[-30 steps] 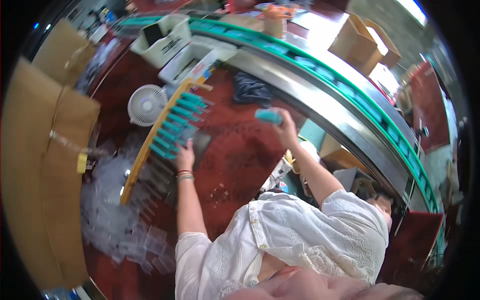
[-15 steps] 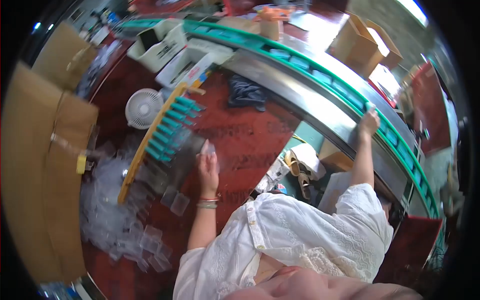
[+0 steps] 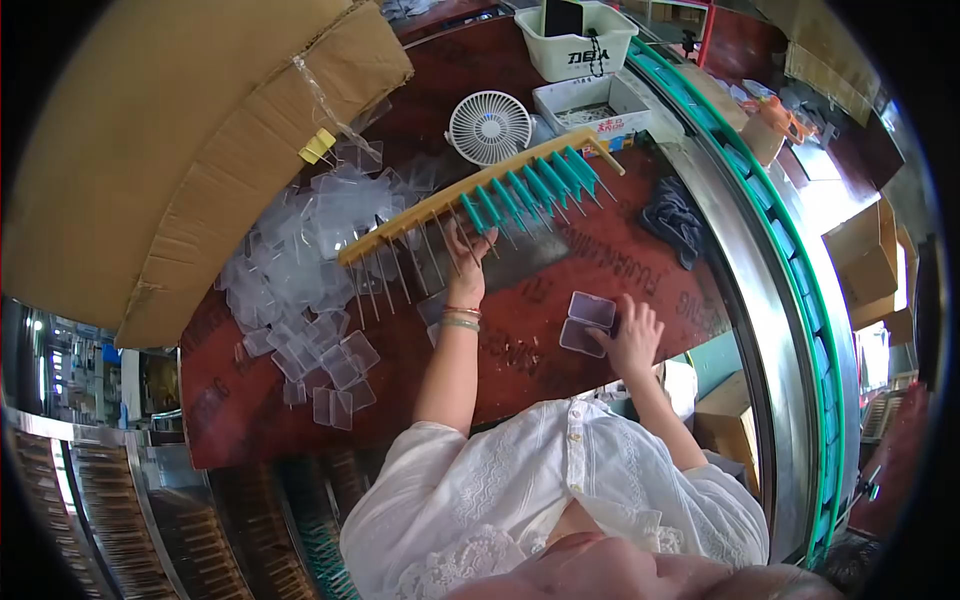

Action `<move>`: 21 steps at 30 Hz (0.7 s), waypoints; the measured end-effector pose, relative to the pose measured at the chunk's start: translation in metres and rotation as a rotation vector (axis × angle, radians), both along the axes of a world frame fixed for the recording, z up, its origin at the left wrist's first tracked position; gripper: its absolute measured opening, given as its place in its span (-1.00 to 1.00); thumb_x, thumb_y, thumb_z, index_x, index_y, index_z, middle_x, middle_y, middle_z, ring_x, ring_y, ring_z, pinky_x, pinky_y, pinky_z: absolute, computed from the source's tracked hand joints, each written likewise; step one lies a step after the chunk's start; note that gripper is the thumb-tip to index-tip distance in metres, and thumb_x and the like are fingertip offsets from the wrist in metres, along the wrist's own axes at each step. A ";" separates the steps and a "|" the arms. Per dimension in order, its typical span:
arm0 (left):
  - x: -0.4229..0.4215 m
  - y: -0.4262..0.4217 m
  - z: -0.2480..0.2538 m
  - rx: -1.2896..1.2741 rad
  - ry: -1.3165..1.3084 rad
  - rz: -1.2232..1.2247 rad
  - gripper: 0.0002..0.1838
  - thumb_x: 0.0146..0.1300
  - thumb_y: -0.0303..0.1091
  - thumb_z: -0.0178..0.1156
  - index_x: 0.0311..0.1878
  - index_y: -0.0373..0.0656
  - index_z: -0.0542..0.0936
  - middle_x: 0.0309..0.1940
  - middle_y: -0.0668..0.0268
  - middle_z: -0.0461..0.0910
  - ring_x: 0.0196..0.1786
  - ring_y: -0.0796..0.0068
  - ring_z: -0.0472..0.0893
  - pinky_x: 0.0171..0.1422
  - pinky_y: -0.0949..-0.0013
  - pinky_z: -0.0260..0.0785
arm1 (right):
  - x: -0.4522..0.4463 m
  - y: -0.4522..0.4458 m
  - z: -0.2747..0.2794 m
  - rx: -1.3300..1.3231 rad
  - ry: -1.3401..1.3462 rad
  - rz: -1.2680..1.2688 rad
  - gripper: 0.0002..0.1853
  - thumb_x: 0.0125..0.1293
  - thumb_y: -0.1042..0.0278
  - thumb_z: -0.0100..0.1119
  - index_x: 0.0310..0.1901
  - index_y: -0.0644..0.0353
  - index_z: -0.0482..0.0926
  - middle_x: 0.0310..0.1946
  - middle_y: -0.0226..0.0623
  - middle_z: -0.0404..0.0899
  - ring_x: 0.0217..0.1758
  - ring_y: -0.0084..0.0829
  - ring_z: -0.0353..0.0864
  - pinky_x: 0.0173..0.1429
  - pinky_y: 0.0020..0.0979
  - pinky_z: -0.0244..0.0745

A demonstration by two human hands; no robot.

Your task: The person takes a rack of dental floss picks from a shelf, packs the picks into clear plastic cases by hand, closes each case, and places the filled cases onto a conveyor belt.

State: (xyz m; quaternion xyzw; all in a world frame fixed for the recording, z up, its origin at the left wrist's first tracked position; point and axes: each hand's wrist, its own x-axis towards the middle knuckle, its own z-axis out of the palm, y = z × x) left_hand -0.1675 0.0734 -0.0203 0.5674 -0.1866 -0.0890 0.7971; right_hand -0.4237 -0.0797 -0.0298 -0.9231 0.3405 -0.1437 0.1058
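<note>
A wooden rack (image 3: 430,212) with metal pins stands on the red table, with teal pieces (image 3: 535,190) on the pins of its right half. My left hand (image 3: 467,258) reaches among the pins at the nearest teal piece, its fingers partly curled round it. Right of centre, my right hand (image 3: 632,338) has its fingers spread, and its thumb touches an open clear plastic box (image 3: 587,323) that lies on the table. Many more clear plastic boxes (image 3: 300,250) are heaped to the left of the rack.
A white fan (image 3: 490,128), a white box (image 3: 592,104) and a white bin (image 3: 574,50) stand behind the rack. Dark cloth (image 3: 674,222) lies at the right. A green-edged conveyor (image 3: 800,290) curves along the right side. Large cardboard (image 3: 230,130) rises at the left.
The view has turned left. My right hand has come back from the conveyor to the table, without the teal piece. My left hand has gone from above the table to the rack's pins.
</note>
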 end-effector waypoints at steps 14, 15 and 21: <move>-0.074 0.001 0.023 -0.011 0.009 0.027 -0.62 0.14 -0.38 0.31 0.00 -0.16 0.42 -0.20 0.44 0.46 -0.18 0.66 0.44 -0.11 0.54 0.34 | 0.102 0.004 -0.035 1.119 -0.645 0.214 -0.36 0.18 0.45 0.27 0.26 0.19 0.20 -0.08 -0.21 0.51 -0.20 -0.49 0.55 -0.16 -0.49 0.49; -0.089 0.001 0.025 -0.028 0.011 0.034 -0.62 0.15 -0.39 0.30 0.00 -0.16 0.42 -0.20 0.43 0.46 -0.18 0.67 0.44 -0.11 0.54 0.32 | 0.109 0.010 -0.035 1.201 -0.644 0.191 -0.37 0.20 0.42 0.26 0.27 0.22 0.19 -0.08 -0.21 0.50 -0.21 -0.49 0.55 -0.18 -0.50 0.49; -0.100 -0.005 0.024 -0.063 0.084 0.083 -0.66 0.19 -0.40 0.25 0.01 -0.17 0.41 -0.19 0.42 0.45 -0.15 0.67 0.43 -0.03 0.55 0.30 | 0.113 0.038 -0.021 1.510 -0.697 0.086 -0.36 0.26 0.32 0.22 0.28 0.34 0.16 -0.08 -0.22 0.49 -0.23 -0.50 0.54 -0.22 -0.51 0.50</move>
